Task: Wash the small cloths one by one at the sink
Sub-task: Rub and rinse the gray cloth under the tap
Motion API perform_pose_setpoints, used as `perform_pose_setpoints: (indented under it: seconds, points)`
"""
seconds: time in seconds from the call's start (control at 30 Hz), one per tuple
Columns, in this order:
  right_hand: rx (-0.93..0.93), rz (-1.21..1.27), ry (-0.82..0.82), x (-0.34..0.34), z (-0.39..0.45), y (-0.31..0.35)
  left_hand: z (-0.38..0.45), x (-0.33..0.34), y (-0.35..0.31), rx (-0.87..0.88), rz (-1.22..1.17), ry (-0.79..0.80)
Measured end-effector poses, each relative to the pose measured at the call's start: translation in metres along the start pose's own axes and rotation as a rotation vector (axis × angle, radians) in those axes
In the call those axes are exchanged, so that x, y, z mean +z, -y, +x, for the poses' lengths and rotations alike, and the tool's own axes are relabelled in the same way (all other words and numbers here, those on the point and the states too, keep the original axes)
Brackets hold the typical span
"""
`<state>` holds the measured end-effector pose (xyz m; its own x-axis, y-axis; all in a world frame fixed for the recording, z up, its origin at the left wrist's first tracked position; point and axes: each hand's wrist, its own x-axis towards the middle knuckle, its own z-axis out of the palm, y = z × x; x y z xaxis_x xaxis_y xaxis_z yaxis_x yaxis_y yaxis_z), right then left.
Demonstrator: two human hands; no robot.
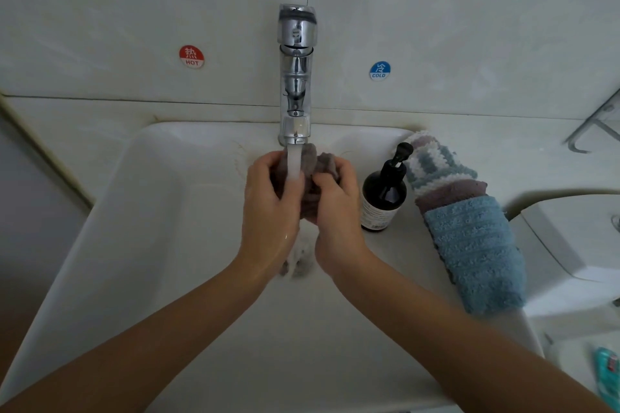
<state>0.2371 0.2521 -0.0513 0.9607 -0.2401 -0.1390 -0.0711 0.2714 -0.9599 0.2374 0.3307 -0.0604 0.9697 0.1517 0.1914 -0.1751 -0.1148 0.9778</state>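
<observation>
Both hands are over the middle of the white sink (pixel 141 211), under the chrome tap (pixel 296 77). The left hand (pixel 270 208) and the right hand (pixel 337 208) both have curled fingers around one small grey-mauve cloth (pixel 313 166), which is bunched between them. Most of this cloth is hidden by the hands; only its top, far part and a little dark strip between the palms show. A stream of water (pixel 294 161) falls from the tap onto the cloth and onto the left hand's fingers. Below the hands the water splashes in the basin, and the drain there is hard to make out.

On the right rim of the sink stands a dark pump bottle (pixel 384 191), just beside the right hand. Its label is too small to read. To the right of the bottle lies a row of other cloths, overlapping each other: a striped cloth (pixel 439 166) the farthest, a mauve cloth (pixel 453 193) in the middle, mostly covered, and a blue cloth (pixel 479 251) the nearest.

On the far wall there is a red HOT sticker (pixel 191 57) on the left of the tap and a blue COLD sticker (pixel 379 71) on the right. At the right edge a teal object (pixel 609 375) is cut off by the frame, and I cannot tell what it is.
</observation>
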Motion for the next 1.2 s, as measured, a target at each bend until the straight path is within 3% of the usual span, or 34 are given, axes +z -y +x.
perform_pose_setpoints:
  seconds: [0.1, 0.2, 0.37, 0.67, 0.83, 0.9, 1.03, 1.13, 1.2]
  points:
    - [0.15, 0.003, 0.05, 0.001, 0.001, 0.001, 0.0, -0.002, 0.009, 0.107, 0.218, -0.026]
    - [0.102, -0.157, 0.071, 0.001, 0.003, -0.006, 0.0, -0.003, 0.012, 0.111, 0.309, -0.001]
    - [0.083, -0.313, 0.095, 0.003, 0.001, -0.009, -0.001, -0.005, 0.009, 0.072, 0.191, 0.038]
    - [0.104, -0.137, 0.096, 0.009, 0.0, -0.002, -0.001, 0.0, -0.006, 0.024, 0.137, -0.042]
    - [-0.002, -0.349, 0.02, 0.01, 0.003, -0.006, 0.004, 0.001, 0.001, 0.025, 0.165, 0.002]
    - [-0.047, -0.353, -0.007, 0.007, 0.002, -0.008, 0.002, 0.003, 0.0, -0.036, 0.085, 0.026]
    - [-0.166, -0.275, -0.078, 0.004, 0.003, -0.01, 0.004, 0.004, -0.002, -0.323, 0.006, 0.125]
    - [-0.233, -0.272, -0.062, 0.003, 0.002, -0.008, 0.008, 0.003, 0.0, -0.369, 0.0, 0.261]
    - [-0.248, -0.269, -0.022, 0.003, 0.002, -0.007, 0.009, -0.001, -0.002, -0.389, -0.07, 0.26]
